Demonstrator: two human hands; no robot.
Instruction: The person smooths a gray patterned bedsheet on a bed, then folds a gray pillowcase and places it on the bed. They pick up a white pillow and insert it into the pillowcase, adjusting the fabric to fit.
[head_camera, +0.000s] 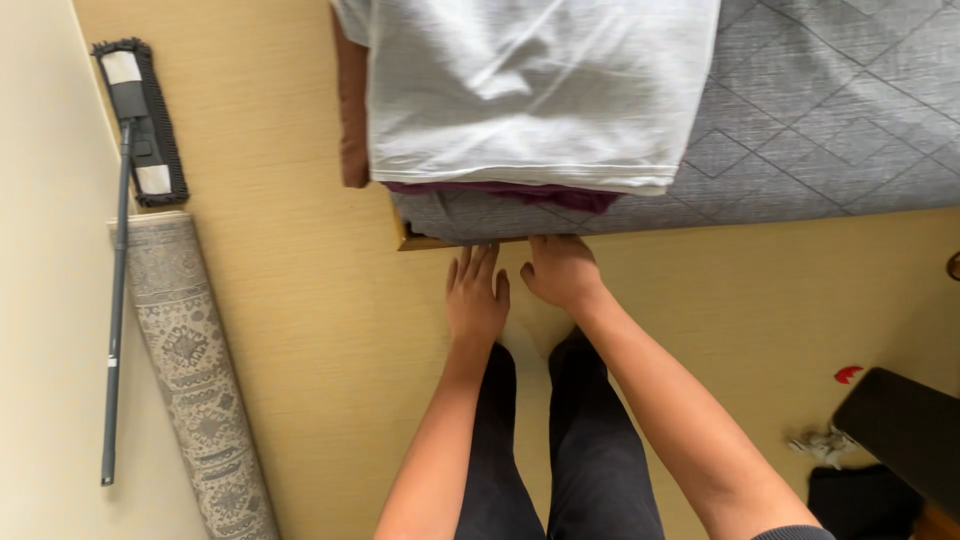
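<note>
A grey quilted mattress (820, 110) is seen above a tan woven floor (300, 300), with a white sheet (530, 90) draped over its corner. The left hand (476, 297) is held flat and empty just below the mattress edge; the right hand (562, 270) is curled against that edge, its grip hidden. A rolled rug (195, 370) and flat mop (135, 120) are laid along the wall.

the way ahead of the left hand (476, 297) and right hand (560, 270) is blocked by the grey mattress (820, 110), overhung by a white sheet (530, 90). open tan floor (300, 300) is left on both sides. the wall side is narrowed by a rolled rug (195, 370) and a flat mop (135, 130).
</note>
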